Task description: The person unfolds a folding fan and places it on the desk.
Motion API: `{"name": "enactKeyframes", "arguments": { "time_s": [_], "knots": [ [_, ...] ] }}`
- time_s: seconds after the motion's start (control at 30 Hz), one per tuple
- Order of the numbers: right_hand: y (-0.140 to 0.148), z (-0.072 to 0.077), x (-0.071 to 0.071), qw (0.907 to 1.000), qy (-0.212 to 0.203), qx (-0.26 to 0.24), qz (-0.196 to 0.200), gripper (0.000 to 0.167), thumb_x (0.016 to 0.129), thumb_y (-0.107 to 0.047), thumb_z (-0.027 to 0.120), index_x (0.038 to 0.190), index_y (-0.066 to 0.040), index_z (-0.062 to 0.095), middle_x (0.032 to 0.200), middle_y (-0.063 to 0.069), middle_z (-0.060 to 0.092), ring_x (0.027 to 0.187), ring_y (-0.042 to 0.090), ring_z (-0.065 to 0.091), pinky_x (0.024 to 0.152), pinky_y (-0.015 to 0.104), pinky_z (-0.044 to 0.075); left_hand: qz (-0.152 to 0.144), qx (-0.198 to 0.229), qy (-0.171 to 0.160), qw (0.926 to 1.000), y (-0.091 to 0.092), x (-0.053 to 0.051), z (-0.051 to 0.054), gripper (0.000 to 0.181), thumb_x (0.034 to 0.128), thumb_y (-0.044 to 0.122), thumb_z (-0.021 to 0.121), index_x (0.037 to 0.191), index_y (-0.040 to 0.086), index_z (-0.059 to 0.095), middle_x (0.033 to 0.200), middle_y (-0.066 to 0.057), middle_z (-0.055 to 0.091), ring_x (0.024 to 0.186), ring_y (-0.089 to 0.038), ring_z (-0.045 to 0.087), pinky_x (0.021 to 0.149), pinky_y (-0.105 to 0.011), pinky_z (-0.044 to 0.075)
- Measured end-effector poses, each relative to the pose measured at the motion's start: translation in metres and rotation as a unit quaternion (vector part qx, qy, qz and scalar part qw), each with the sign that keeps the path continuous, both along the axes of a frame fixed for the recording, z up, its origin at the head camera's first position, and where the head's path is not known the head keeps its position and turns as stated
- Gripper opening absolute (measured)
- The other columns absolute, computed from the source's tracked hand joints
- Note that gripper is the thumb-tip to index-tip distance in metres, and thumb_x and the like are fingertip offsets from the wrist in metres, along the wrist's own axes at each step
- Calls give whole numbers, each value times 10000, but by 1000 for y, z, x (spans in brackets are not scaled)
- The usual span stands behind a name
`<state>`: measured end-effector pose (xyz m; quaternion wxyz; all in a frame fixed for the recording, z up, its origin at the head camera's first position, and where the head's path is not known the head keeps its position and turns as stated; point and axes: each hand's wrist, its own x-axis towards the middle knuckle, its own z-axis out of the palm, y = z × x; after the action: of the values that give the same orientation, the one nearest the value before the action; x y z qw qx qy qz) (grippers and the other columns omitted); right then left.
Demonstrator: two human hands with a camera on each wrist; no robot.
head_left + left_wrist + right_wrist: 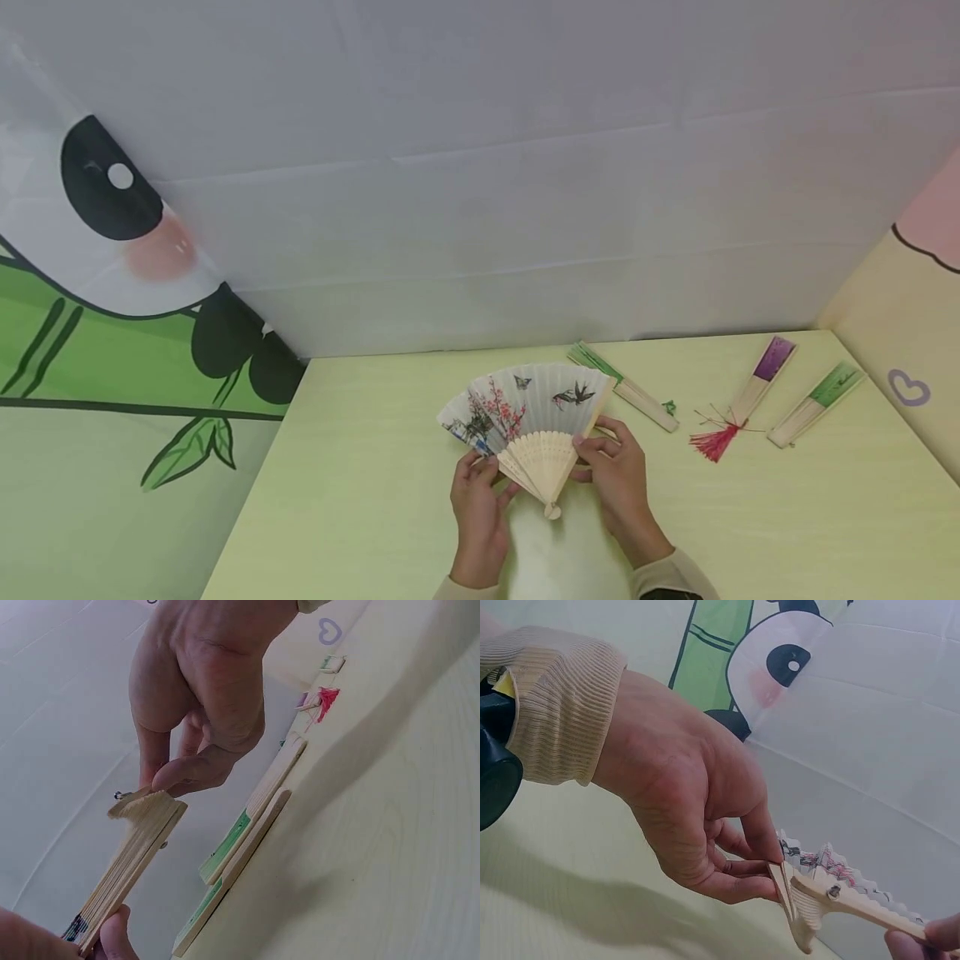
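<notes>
L hand (478, 517): fingers up, pinching L edge of fan (532, 417).
R hand (621, 477): angled inward, fingers pinching R edge.
Fan: spread btwn hands, above worktop (360, 467).

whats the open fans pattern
The open fan shows pink blossoms, a butterfly and birds on white, clearest in the head view.

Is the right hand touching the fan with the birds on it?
Touching. The head view shows it: the right hand pinches the fan at its right edge, with the thumb over the front.
</notes>
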<state>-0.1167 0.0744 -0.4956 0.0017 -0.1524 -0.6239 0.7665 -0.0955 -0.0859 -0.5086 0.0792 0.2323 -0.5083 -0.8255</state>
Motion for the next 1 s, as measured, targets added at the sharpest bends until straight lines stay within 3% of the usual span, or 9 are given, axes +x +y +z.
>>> {"name": "enactKeyframes", "arguments": {
  "time_s": [0.4, 0.7, 1.0],
  "knots": [
    [-1, -2, -2, 9985, -93, -346, -422, 437, 1006, 64, 645, 1393, 45, 443, 781, -6, 660, 678, 105, 709, 591, 274, 634, 316, 286, 116, 9990, 0, -2, -2, 135, 1073, -8, 493, 1206, 5, 477, 1051, -58, 549, 874, -145, 599, 677, -270, 595],
    [-5, 0, -2, 9953, -29, -616, -746, 370, 1006, 77, 633, 1316, 26, 439, 773, -14, 636, 654, 89, 693, 585, 245, 620, 423, 566, 152, 9974, -2, -5, -1, 103, 1072, -6, 495, 1131, 60, 443, 1043, -38, 550, 893, -146, 594, 749, -295, 619],
    [-7, 0, -3, 9919, 78, -813, -975, 359, 1024, 61, 621, 1316, 17, 418, 830, 14, 640, 723, 107, 720, 630, 262, 640, 669, 697, 213, 9951, -4, -6, 0, 92, 1074, -16, 479, 1115, 54, 437, 1037, -38, 544, 889, -143, 598, 757, -292, 629]
  ]
}}
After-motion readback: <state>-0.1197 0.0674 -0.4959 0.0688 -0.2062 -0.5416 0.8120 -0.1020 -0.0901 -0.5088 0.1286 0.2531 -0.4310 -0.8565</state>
